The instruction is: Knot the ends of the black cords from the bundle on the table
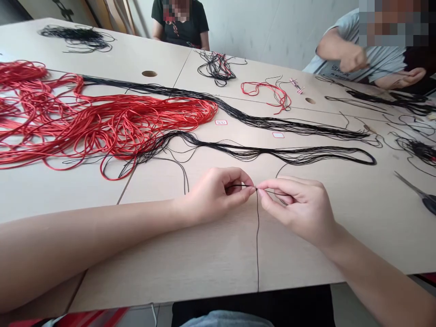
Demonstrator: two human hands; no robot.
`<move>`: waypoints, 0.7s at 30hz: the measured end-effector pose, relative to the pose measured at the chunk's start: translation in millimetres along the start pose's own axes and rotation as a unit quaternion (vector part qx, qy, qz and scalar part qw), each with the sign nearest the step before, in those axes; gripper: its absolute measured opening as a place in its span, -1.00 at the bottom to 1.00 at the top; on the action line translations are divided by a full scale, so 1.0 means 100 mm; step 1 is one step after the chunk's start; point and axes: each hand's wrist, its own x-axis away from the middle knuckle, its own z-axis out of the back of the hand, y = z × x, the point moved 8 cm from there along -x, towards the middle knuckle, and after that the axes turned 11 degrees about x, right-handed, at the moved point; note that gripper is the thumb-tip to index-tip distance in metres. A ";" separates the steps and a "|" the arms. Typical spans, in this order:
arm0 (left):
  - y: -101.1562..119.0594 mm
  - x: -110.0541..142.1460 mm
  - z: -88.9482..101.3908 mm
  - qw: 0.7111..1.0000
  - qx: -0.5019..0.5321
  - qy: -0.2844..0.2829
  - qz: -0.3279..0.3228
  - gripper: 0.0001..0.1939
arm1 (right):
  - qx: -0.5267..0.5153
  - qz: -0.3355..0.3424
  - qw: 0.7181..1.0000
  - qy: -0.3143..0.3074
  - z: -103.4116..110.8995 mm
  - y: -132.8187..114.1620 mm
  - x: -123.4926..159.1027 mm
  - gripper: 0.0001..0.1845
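Thin black cord (258,238) is held above the near part of the surface (163,272), between the two hands. It is pinched by the thumb and index finger of the left hand (218,193) and likewise of the right hand (303,204); both sets of fingers are closed on it, with the tips almost meeting at a small dark point. Whether a knot is formed there cannot be told. From this point one strand is seen running to the near edge. Beyond the hands, a looped black cord bundle (306,156) is laid across, its rounded bend at the right, its left end overlapping a large red cord pile (146,120). A longer black cord bundle (252,120) is laid behind; two small red-edged labels (278,135) are placed between the bundles. Scissors (429,202) are noted at the right edge. At the far side, a tangle of black and red cord (218,70) is noted, and a person in a dark shirt (185,29) is partly seen.
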 end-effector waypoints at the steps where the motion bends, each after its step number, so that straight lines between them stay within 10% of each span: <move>1: 0.00 0.00 0.00 1.000 0.000 0.000 0.000 -0.83 | 0.004 0.006 1.000 0.004 0.01 -0.01 0.00 -0.90; 21: -0.10 -0.07 0.04 0.995 0.065 -0.026 0.067 -0.67 | -0.014 0.026 0.999 -0.020 -0.07 0.02 -0.01 -0.87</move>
